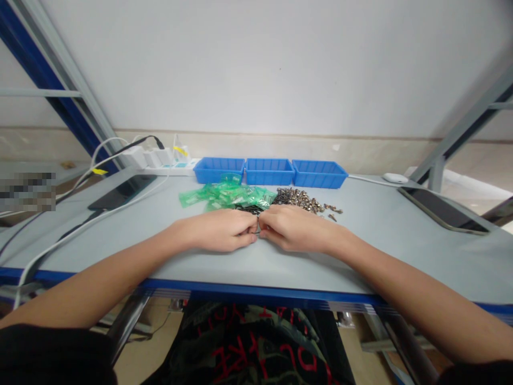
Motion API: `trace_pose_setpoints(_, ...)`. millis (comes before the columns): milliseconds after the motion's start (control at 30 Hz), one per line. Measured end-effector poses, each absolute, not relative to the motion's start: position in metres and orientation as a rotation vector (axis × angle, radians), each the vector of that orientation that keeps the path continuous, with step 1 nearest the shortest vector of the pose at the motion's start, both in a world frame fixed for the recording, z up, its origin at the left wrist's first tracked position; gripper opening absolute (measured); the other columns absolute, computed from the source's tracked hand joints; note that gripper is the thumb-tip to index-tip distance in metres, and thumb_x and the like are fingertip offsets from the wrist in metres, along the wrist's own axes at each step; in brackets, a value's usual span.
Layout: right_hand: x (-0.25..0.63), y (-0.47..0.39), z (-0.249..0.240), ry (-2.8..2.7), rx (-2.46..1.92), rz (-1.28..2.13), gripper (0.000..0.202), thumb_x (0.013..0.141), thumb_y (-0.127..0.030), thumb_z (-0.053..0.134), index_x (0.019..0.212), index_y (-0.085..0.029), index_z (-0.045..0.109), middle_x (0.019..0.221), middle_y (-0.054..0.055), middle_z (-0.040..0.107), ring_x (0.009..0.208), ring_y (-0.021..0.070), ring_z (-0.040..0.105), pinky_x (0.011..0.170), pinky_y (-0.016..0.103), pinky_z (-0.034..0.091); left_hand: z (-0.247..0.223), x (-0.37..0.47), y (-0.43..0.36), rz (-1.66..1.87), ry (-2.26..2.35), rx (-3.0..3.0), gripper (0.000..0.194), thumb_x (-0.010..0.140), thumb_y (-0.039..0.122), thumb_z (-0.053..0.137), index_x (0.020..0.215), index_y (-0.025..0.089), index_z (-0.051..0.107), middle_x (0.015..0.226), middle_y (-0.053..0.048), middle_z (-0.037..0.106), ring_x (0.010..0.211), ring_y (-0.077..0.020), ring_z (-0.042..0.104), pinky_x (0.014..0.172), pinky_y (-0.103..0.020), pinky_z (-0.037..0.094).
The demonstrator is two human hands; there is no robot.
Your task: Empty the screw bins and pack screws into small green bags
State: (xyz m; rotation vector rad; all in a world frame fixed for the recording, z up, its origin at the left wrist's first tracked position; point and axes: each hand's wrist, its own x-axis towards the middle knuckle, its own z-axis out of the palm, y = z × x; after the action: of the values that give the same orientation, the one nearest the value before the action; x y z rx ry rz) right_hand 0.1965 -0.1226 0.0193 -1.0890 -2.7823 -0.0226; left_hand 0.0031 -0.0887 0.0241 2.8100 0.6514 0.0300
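My left hand (224, 230) and my right hand (294, 227) meet over the middle of the grey table. Fingers on both hands are curled closed. A small dark, thin piece shows between the fingertips; its shape is too small to tell. Just behind my left hand lie green plastic packets (228, 195), with dark thin pieces partly under them. Beyond my right hand is a pile of small metal parts (306, 200), brassy and dark, with a few loose ones to its right.
Three blue bins (269, 172) stand in a row at the back. A power strip (176, 168) with plugs and cables is at the back left. Phones lie left (122, 192) and right (443, 210) on the table (385, 251). A white case (395, 178) sits back right.
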Motion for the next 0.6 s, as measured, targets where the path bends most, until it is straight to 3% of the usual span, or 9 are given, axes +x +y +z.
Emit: trace_pose_setpoints(600, 0.1973, -0.1225, 0.0196, -2.759, -1.139, -0.030, 0.012, 0.087, -0.026, 0.047, 0.083, -0.015, 0.052, 0.077, 0.004, 0.057, 0.067, 0.0137, 0.049, 0.060, 0.025, 0.031, 0.0233, 0.0030, -0.0882, -0.029, 0.664, 2.891, 0.028, 0.093, 0.029, 0.031, 0.084, 0.016, 0.054, 0.080, -0.004, 0.058, 0.072, -0.0152, 0.053, 0.067, -0.026, 0.040)
